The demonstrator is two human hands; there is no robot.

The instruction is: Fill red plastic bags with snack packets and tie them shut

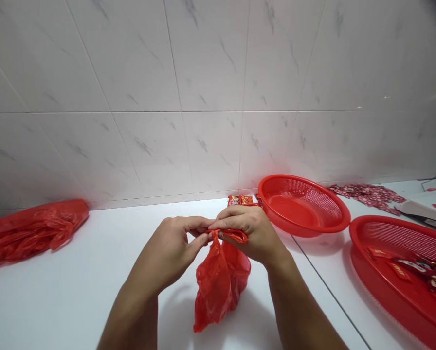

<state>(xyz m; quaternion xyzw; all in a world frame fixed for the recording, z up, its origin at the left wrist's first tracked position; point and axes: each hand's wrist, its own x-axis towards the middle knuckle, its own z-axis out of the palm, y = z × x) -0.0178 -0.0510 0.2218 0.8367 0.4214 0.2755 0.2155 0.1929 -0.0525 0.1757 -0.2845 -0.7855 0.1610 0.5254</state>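
Observation:
A thin red plastic bag (218, 287) hangs crumpled from both hands, just above the white table. My left hand (177, 250) pinches its gathered top between thumb and fingers. Close against it, my right hand (247, 231) is closed on a folded, bunched part of the same bag. The fingertips of the two hands meet at the bag's neck, and the lower part flares out below them. Partly hidden behind my right hand, several small red packets (240, 200) lie near the wall.
A red plastic basket (301, 206) stands at the back, right of centre. Another red basket (393, 287) at the right holds several packets (409, 267). Patterned red packets (367, 195) lie beyond, beside a white device (427, 206). A red plastic bundle (35, 233) lies at the left.

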